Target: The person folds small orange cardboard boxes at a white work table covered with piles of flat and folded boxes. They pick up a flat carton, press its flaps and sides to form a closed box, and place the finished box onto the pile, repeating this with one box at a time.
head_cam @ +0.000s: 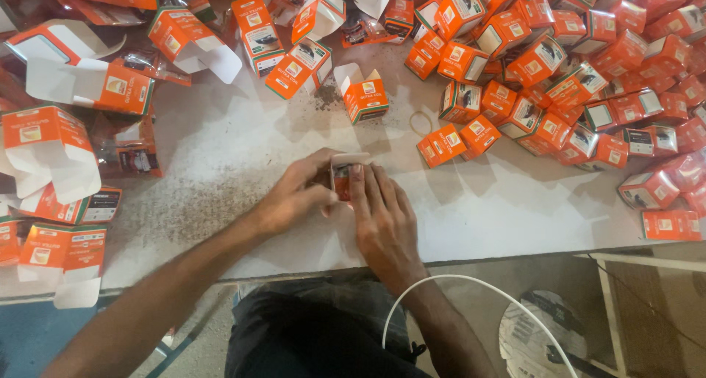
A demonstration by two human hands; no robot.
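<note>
Both hands (346, 201) around an orange carton (343, 178) on a dusty white table (243, 143).

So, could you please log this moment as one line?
left hand: grips small orange box | right hand: presses box | white table | rubber band

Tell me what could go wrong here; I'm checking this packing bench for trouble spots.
1. Both hands, left hand and right hand, press one small orange box; its thin white flap may crease.
2. Dark grit on the white tabletop lies beside the box and could get inside or smudge it.
3. The pile of closed boxes reaches the table edge at right; a nudge might drop some.
</note>
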